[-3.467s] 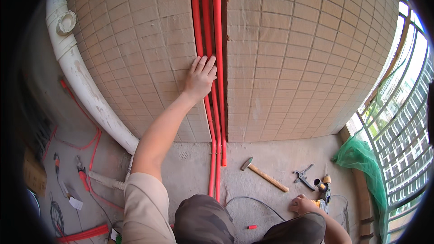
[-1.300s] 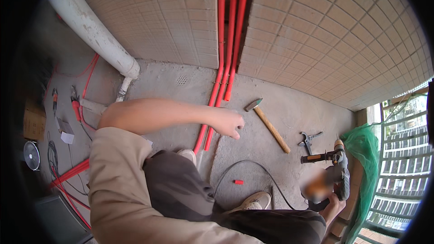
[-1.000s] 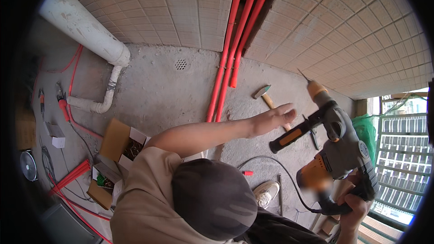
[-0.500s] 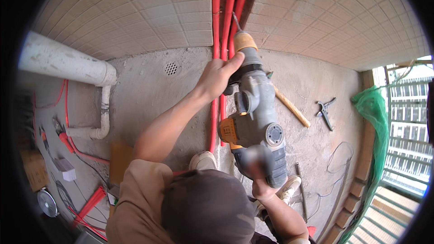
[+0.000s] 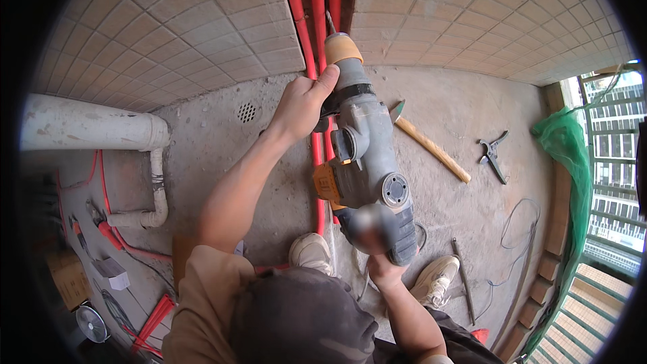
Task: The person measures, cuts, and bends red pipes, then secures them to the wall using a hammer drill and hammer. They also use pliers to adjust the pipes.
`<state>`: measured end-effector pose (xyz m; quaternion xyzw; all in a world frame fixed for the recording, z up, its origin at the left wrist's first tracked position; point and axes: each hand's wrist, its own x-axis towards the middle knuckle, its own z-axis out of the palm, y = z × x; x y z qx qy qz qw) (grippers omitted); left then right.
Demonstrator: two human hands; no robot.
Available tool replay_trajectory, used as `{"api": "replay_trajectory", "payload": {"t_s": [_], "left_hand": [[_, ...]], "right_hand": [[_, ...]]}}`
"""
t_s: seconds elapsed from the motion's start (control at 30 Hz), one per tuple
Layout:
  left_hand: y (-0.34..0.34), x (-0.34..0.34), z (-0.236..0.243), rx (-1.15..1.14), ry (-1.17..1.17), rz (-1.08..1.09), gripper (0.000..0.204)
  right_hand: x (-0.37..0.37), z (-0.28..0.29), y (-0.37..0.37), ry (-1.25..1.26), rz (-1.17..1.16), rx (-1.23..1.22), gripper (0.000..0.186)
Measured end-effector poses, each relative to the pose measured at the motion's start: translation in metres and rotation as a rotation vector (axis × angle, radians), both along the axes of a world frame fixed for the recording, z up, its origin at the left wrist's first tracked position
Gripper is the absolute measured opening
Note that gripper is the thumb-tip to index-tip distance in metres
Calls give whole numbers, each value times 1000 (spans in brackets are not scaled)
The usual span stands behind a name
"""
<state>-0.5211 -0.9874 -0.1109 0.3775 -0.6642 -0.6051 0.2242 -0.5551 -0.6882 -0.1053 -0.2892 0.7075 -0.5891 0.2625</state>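
Note:
I hold a large grey and yellow rotary hammer drill (image 5: 367,118) in both hands, pointing away toward the wall. My left hand (image 5: 296,109) is wrapped round its side handle near the front, the thumb against the grey barrel. At the rear grip, my right hand (image 5: 385,272) is closed, with part of it blurred. The drill bit (image 5: 330,21) lies over the red pipes (image 5: 317,0) running up a recess between tiled wall parts; whether its tip touches anything I cannot tell.
A wooden-handled hammer (image 5: 435,149) and pipe cutters (image 5: 495,156) lie on the concrete floor to the right, beside a thin metal rod (image 5: 464,280). Green netting (image 5: 569,155) hangs by the window opening. White drain pipe (image 5: 94,125), cables and boxes (image 5: 69,278) occupy the left.
The drill and both hands sit slightly further left in the picture, as the view has shifted. More of the hammer shows beside the drill. Both hands keep their grip.

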Motion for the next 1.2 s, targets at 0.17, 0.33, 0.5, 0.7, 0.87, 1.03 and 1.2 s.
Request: {"api": "replay_trajectory", "payload": {"t_s": [0.17,0.33,0.5,0.7,0.87,1.03,1.2], "left_hand": [[2,-6,5,44,3,22,72],[-12,-4,-16,-94,0,38,70],[-5,-6,-10,-40,84,90,61],[-18,3,-21,190,200,83,53],[-14,-6,-7,185,238,182,62],[-18,-7,-12,171,173,182,69],[-26,-14,-19,201,174,243,80]], "right_hand": [[-6,10,-9,-196,-68,-11,6],[-10,9,-12,-57,48,-10,4],[-7,-10,-6,78,66,-42,14],[3,-16,-7,629,144,-114,30],[2,16,-31,490,167,-116,25],[1,17,-30,452,155,-82,24],[-3,23,-42,350,115,-95,13]]}}
